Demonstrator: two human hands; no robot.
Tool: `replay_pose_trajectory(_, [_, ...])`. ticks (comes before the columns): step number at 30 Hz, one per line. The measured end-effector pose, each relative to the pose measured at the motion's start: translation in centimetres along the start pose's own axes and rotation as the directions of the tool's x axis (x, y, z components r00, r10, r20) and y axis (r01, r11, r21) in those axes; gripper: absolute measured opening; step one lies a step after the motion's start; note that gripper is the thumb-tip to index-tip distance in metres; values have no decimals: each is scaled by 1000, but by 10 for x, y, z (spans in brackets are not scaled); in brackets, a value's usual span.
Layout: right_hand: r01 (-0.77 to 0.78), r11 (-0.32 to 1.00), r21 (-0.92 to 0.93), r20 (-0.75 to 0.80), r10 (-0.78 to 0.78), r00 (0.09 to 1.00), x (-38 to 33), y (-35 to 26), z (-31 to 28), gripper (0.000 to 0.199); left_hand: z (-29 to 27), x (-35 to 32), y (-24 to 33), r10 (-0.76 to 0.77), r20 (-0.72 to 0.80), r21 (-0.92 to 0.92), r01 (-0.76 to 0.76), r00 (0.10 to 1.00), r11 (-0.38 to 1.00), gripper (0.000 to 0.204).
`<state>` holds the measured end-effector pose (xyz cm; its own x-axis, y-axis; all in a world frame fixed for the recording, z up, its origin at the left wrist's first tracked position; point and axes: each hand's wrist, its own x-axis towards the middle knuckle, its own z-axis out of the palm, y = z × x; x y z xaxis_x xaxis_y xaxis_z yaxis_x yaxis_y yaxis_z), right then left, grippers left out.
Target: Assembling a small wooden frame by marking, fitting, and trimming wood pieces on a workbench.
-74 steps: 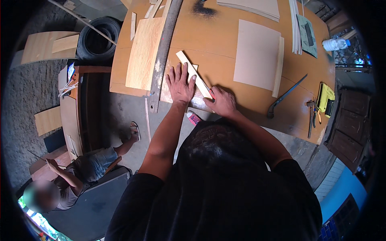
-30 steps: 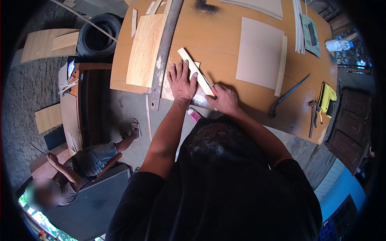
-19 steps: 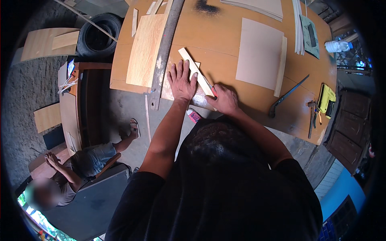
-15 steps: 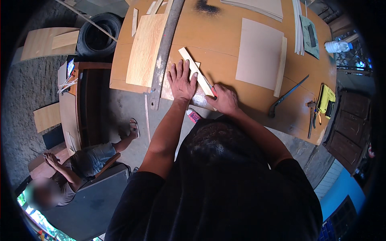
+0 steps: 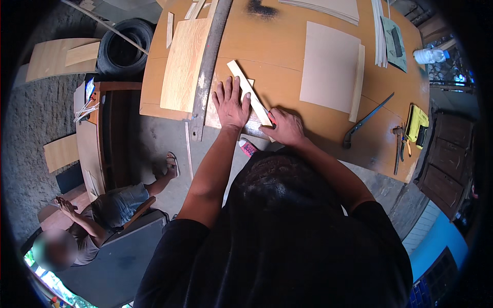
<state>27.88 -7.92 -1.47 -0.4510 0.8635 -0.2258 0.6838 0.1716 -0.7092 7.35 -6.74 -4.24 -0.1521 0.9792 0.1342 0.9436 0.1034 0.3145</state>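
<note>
The left hand (image 5: 229,105) lies flat with fingers spread on a thin plywood piece (image 5: 213,110) at the near edge of the orange worktop (image 5: 287,61), its fingertips beside a pale wooden strip (image 5: 250,94) that runs diagonally across the piece. The right hand (image 5: 287,127) is curled shut around a red-handled tool (image 5: 270,119) at the near end of that strip; what kind of tool it is cannot be made out under the fingers.

Just left of the left hand a long grey metal bar (image 5: 208,66) runs from the far edge to the near edge of the worktop, and a wood-grain board (image 5: 185,64) lies left of it. To the right, well apart, lie a pale square sheet (image 5: 328,66), a dark curved blade tool (image 5: 367,120), a hammer (image 5: 398,149) and a yellow device (image 5: 417,123). A white bottle (image 5: 431,55) stands at the far right; its contents cannot be seen.

The person's head and black shirt hide the near middle of the worktop. On the floor to the left are a tyre (image 5: 123,46), a wooden cabinet (image 5: 102,133) and a seated person (image 5: 102,215).
</note>
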Motion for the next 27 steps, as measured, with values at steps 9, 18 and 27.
replay_pose_trajectory(9, [44, 998, -50, 19, -43, 999, -1, 1, 4, 51, 0, -1, 0, -1, 3, -4, 1, 1000, 1000, 65])
replay_pose_trajectory(18, [14, 1000, 24, 50, -15, 999, -3, 4, 2, 46, 1, -1, -2, 6, 10, 12, -7, 1000, 1000, 64])
replay_pose_trajectory(27, [31, 999, 44, -41, -29, 999, -4, 4, 4, 41, -1, -1, 0, -7, 23, 11, 6, 1000, 1000, 65])
